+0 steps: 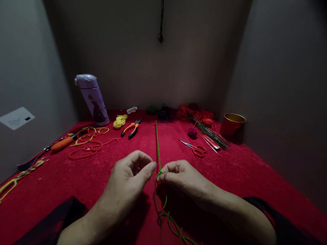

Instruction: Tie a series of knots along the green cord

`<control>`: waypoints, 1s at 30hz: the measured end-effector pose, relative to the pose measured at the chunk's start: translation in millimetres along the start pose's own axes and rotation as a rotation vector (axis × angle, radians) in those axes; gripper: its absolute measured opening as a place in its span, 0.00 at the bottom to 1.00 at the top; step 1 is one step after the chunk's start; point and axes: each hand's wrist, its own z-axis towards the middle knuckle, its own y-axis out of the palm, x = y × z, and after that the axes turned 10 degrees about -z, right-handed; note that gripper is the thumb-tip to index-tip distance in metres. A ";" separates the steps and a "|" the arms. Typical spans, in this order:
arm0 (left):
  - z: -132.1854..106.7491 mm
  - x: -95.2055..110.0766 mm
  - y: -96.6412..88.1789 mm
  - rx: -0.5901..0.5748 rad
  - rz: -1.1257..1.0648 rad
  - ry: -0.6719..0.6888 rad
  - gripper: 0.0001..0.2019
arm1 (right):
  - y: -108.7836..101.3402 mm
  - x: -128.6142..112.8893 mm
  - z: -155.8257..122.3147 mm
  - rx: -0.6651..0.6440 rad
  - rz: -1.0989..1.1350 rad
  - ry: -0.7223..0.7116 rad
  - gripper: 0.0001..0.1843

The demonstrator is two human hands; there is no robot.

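Observation:
A green cord (158, 148) runs straight from a point at the back of the red cloth towards me. My right hand (182, 176) pinches it between thumb and index finger at a small knot or loop (160, 172). From there, loose green strands (173, 223) hang down in loops to the front edge of the view. Just left of the cord is my left hand (133, 174), its fingers loosely curved and the thumb close to the index finger. No cord is visible in it, and it seems apart from the knot.
Orange-handled pliers (131, 129), yellow yarn (120, 121) and a purple bottle (92, 100) stand or lie back left. Orange cord (86, 151) lies left. At right are red-handled scissors (194, 148), a purple ball (192, 132), thin stems (209, 131) and a red cup (231, 126).

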 end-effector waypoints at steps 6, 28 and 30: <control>6.4 -22.0 1.3 -0.339 -0.351 -0.357 0.16 | 3.2 2.6 2.8 0.032 0.014 -0.045 0.08; 14.2 -17.0 0.1 -0.181 -0.229 -0.322 0.14 | 27.9 5.6 -51.3 0.242 -0.977 -0.414 0.12; 13.0 -14.5 0.0 -0.229 -0.320 -0.387 0.14 | 39.6 12.1 -75.3 0.182 -1.047 -0.500 0.11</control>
